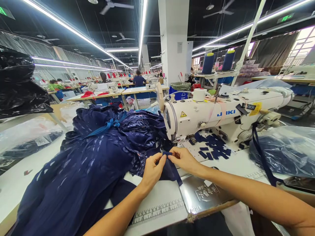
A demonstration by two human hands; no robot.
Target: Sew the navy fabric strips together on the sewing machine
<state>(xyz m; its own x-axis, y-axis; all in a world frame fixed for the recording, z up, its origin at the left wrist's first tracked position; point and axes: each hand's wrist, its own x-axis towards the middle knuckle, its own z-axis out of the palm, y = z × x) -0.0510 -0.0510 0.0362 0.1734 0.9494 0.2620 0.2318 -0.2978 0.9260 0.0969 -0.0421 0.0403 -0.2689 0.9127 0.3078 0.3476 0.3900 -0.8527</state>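
Observation:
Both my hands pinch the edge of a dark navy fabric piece (169, 170) just in front of the needle area of a white sewing machine (221, 114). My left hand (152, 168) grips the fabric from the left, fingers closed on it. From the right, my right hand (183, 159) holds the same edge between thumb and fingers. A large heap of navy garments (93, 154) lies to the left of my hands on the white sewing table (157, 203).
Small navy cut pieces (213, 149) lie on the machine bed. A clear plastic bag of navy cloth (283, 150) sits at right. Black plastic bags (19, 85) are stacked at left. Two blue thread cones (218, 62) stand behind. Other workers sit at distant tables.

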